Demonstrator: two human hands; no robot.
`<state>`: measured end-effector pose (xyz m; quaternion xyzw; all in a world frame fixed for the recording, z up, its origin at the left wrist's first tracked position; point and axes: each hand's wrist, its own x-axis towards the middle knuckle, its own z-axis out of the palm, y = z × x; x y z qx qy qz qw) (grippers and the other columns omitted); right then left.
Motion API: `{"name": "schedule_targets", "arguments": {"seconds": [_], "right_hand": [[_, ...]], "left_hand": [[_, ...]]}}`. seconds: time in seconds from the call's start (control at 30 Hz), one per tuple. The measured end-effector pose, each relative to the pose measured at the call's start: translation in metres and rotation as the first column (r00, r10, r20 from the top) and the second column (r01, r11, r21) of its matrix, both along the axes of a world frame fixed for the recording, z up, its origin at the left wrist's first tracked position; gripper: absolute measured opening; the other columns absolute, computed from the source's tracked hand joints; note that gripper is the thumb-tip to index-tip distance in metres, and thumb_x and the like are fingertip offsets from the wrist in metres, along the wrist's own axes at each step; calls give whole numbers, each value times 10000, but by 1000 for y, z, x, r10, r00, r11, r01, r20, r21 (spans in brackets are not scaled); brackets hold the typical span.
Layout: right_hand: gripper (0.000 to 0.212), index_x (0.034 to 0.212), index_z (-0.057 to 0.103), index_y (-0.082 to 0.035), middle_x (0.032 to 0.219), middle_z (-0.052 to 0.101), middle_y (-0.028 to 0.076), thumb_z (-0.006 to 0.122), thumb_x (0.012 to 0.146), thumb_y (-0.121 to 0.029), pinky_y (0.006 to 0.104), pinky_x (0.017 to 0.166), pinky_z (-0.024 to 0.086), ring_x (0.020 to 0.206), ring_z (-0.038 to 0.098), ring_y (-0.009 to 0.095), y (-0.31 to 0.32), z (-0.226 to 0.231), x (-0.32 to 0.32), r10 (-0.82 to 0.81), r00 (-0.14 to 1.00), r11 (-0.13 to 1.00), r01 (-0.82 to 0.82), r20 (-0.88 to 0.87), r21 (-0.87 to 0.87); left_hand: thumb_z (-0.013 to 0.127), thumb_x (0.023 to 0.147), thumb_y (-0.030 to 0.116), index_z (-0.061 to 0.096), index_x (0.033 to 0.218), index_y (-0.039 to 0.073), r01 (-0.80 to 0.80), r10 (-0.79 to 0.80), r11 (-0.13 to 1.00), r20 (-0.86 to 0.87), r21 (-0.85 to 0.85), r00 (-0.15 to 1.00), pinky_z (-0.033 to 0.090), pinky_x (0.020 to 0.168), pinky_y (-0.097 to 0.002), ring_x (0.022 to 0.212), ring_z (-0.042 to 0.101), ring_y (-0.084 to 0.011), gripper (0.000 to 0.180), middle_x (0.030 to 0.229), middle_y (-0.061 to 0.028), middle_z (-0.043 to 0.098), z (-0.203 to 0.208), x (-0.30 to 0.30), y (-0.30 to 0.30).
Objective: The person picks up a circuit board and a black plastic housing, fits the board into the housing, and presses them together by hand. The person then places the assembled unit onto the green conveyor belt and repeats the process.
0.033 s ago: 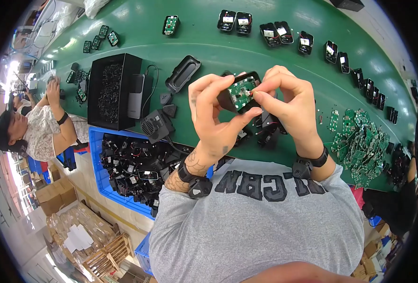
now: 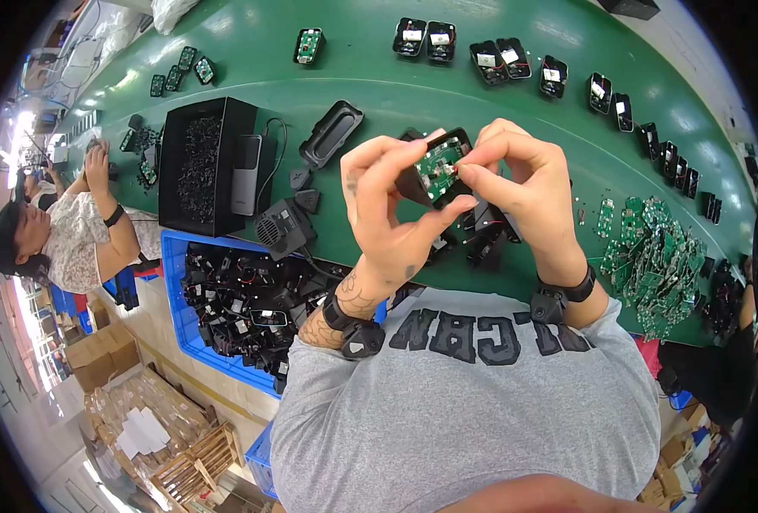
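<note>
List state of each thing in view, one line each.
left hand: grip shut on black housing
right hand: fingertips pinching at green circuit board
black housing: held up, open side showing
green circuit board: seated in the housing
blue bin: full of black parts
loose boards: heaped on green table
housings in row: open, lying flat

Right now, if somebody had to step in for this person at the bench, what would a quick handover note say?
Left hand: grips the small black housing from its left side, raised above the green table.
Right hand: fingertips pinch at the green circuit board sitting in the housing.
Nearby: loose green boards piled to the right, black parts in the blue bin lower left, a row of open housings along the far edge.
Done: board is in the housing.
Left: cannot tell whether it is fully seated.
</note>
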<state>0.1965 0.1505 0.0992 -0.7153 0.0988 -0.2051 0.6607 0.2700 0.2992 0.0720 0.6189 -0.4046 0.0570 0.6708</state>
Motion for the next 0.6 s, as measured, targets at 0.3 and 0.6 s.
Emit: {"name": "schedule_targets", "arguments": {"seconds": [0.3, 0.6], "right_hand": [[112, 811, 705, 1, 787, 593, 48, 745, 711, 34, 270, 692, 423, 768, 533, 138, 0, -2, 0, -19, 999, 992, 25, 49, -125], [168, 805, 719, -33, 709, 566, 34, 767, 651, 17, 313, 718, 443, 817, 556, 218, -4, 6, -5, 150, 961, 929, -57, 232, -366]], "left_hand": [[858, 654, 80, 537, 1146, 40, -99, 91, 995, 261, 16, 961, 567, 905, -469, 1036, 607, -331, 589, 1160, -122, 386, 2, -2, -3], [852, 662, 108, 557, 1125, 33, -36, 52, 997, 241, -73, 969, 547, 927, -526, 1021, 575, -237, 554, 1157, -103, 376, -7, -2, -1]]}}
